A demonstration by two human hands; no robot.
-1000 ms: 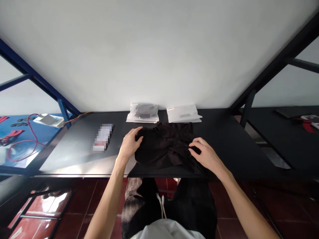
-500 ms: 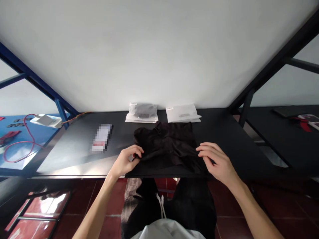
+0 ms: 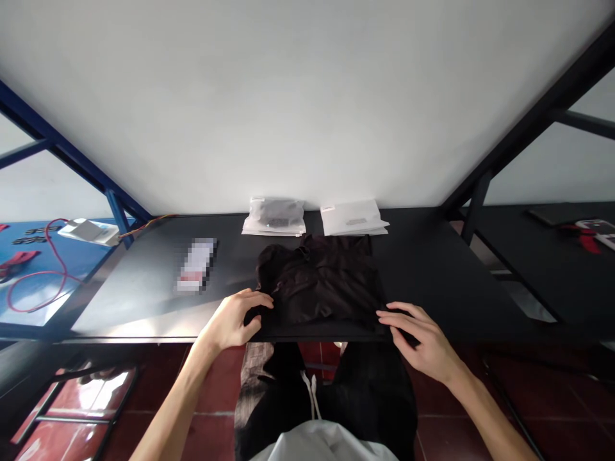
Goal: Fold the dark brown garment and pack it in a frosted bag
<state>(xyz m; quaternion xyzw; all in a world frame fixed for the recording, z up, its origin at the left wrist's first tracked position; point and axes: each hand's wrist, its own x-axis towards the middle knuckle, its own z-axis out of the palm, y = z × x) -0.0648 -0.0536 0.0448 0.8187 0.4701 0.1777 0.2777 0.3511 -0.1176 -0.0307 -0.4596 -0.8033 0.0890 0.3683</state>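
Observation:
A folded black garment (image 3: 321,282) lies on the black table (image 3: 144,288), near its front edge. My left hand (image 3: 231,319) pinches the garment's near left corner between thumb and fingers. My right hand (image 3: 423,340) rests on the near right corner, fingers bent over the fabric at the table's edge. Both hands sit at the front edge, one on each side of the garment.
Two white plastic bags lie at the back by the wall: one holding something dark (image 3: 275,216), one flat (image 3: 353,218). A small blurred card (image 3: 196,264) lies to the left. A blue table with red cables (image 3: 33,272) stands far left, another black table (image 3: 562,256) right.
Both hands have slid from the garment's middle toward me to its near corners. The fabric now lies flatter and squarer.

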